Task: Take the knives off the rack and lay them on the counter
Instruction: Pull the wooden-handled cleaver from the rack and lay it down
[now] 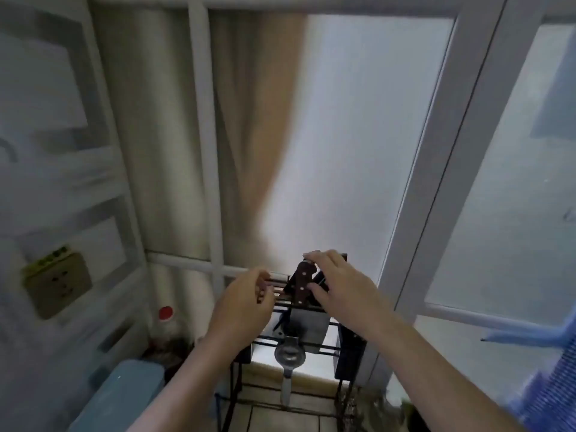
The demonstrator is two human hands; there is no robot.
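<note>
1. My right hand (338, 286) is in the lower middle of the frame, on top of the rack (299, 344).
2. Its fingers are wrapped around the brown handle of a knife (301, 283). The thumb presses the handle from the right and the fingertips curl over its top end.
3. The knife is still standing in the rack, tilted a little, with its wide grey blade hanging down inside.
4. My left hand (246, 302) is just to the left of the knife. It is loose and half curled, holding nothing, close to the rack's top bars.
5. A round metal spoon (290, 353) hangs on the front of the rack, below the knife.
6. A bottle with a red cap (165, 313) stands to the left of the rack.
7. A bright window (358, 135) fills the top of the frame behind the rack.
</note>
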